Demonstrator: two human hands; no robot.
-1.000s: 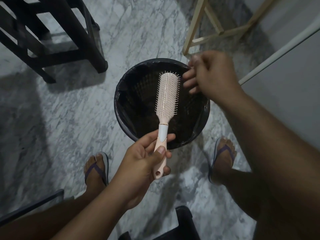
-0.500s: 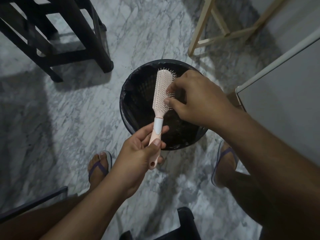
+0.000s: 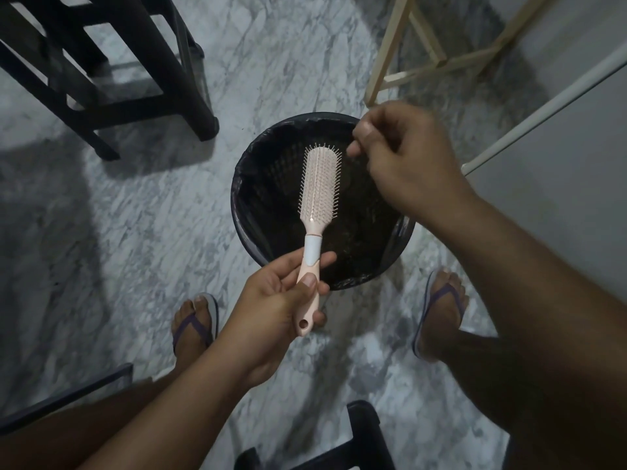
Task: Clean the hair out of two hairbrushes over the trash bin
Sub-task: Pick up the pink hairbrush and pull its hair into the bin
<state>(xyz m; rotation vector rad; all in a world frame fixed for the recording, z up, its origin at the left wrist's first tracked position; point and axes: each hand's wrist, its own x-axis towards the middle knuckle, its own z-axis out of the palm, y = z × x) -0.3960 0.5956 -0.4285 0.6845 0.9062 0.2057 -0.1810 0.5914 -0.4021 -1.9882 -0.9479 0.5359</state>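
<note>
**Hairbrush over the bin, strands pinched away**

Trash bin (image 3: 251,184) sits on the floor between 2 feet. Hairbrush (image 3: 318,184) hangs above it, left hand (image 3: 281,300) wrapped on its handle. Right hand (image 3: 403,157), at the far right rim, pinches narrow; hair there is too faint to confirm. Released outside the rim, strands could drift onto the floor.

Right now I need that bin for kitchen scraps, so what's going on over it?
A person is holding a pink hairbrush by its handle in the left hand, bristles up, over the black-lined trash bin. The right hand is beside the brush head above the bin, fingers pinched together; whether any hair is between them is too fine to tell. Only one brush is in sight.
</note>
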